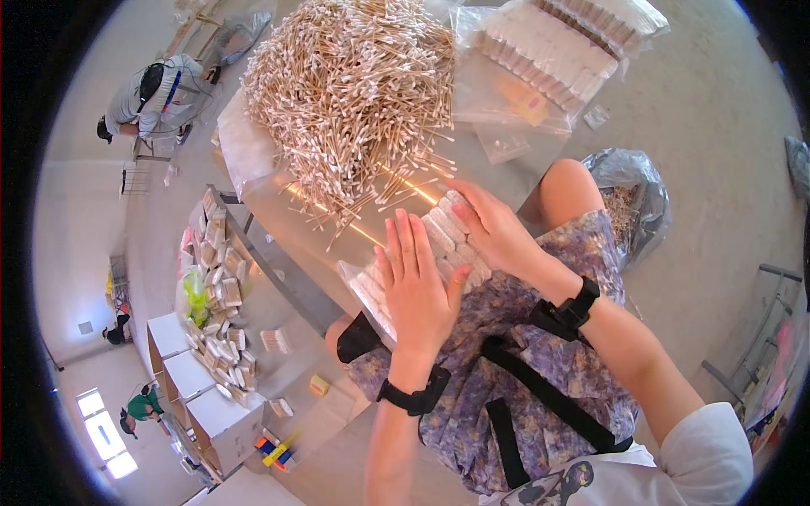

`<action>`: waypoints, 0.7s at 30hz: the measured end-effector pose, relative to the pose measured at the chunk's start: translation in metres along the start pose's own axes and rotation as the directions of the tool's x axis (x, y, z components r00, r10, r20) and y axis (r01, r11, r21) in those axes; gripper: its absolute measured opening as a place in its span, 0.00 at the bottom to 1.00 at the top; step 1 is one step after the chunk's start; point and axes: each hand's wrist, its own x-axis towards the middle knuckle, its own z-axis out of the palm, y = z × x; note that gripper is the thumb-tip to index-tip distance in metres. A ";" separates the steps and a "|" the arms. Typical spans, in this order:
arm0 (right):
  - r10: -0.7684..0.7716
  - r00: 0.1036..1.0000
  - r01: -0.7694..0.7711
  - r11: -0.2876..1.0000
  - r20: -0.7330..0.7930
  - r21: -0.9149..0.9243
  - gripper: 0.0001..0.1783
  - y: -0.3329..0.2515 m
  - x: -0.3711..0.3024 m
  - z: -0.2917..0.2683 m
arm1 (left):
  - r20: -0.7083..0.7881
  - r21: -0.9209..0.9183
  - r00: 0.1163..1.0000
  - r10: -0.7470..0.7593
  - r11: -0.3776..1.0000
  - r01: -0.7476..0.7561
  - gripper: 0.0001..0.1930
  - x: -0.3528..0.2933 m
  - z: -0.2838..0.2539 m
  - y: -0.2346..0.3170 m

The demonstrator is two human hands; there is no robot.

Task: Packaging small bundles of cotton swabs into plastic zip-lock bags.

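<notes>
A bag of bundled white cotton swabs (445, 238) lies over my lap at the table's near edge, its clear wrap showing at the left end. My left hand (418, 295) rests flat on this bag, fingers stretched out and thumb apart. Along the bag's right end lies my right hand (498, 229), its fingers extended over the bundles and slightly blurred. Beyond both hands, a big heap of loose cotton swabs (346, 101) with wooden sticks covers much of the table (291, 223).
Clear bags of packed swabs (548, 55) lie at the far right. A grey plastic bag (645, 202) with loose swabs stands beside my right knee. At left are piled swab packs (224, 295) and white boxes (224, 417). A person (156, 93) bends over work at far left.
</notes>
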 end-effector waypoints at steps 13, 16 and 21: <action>-0.087 0.996 0.088 0.994 0.013 -0.064 0.24 0.009 -0.002 0.003 | 0.000 -0.349 0.998 0.060 0.936 -0.056 0.43 0.000 -0.002 -0.007; -0.031 0.999 0.031 0.999 0.044 -0.005 0.24 0.006 0.000 -0.002 | -0.209 -0.057 0.964 -0.163 0.986 0.155 0.44 -0.020 -0.021 -0.016; -0.039 0.994 0.040 0.999 0.099 -0.009 0.23 0.002 -0.002 0.006 | -0.058 0.018 0.983 -0.173 0.985 0.174 0.45 -0.050 -0.011 -0.034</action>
